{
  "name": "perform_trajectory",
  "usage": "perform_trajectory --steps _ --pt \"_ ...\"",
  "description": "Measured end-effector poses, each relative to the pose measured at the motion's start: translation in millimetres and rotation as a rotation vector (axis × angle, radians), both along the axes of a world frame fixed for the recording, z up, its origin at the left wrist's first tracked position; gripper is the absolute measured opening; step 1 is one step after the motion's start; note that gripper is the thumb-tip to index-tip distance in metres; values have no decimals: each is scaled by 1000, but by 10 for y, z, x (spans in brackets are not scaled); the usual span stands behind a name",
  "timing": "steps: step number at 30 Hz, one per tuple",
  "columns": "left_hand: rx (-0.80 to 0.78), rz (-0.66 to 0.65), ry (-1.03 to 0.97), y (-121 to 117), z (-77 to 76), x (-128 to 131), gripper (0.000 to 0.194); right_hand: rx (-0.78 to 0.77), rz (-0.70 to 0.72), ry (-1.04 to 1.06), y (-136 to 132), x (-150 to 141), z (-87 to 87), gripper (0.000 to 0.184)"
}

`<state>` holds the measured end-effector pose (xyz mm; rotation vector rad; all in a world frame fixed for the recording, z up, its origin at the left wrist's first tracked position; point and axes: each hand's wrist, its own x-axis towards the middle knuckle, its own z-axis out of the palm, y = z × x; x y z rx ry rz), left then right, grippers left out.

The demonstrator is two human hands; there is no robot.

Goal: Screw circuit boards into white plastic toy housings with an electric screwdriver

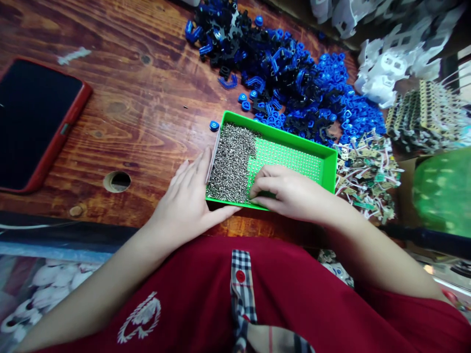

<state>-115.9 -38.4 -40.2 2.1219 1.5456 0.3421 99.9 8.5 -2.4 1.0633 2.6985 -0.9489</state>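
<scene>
A green perforated tray [326, 158] lies on the wooden table in front of me. A heap of small silver screws [232, 159] fills its left part. My left hand [189, 196] lies flat against the tray's left end, fingers stretched out and thumb along its near edge. My right hand [287, 191] rests inside the tray at its near side, fingers curled down onto the mesh beside the screws. I cannot make out what its fingertips hold, if anything.
A phone in a red case [35, 122] lies at the left. A round hole [117, 181] is in the table. Blue and black plastic parts [290, 81] are heaped behind the tray. Small circuit boards with wires [368, 171] and white plastic pieces [382, 73] lie at the right.
</scene>
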Motion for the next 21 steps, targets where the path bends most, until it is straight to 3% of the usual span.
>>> perform_trajectory --steps 21 --pt "0 -4 0 3 12 -7 71 82 39 -56 -14 -48 -34 18"
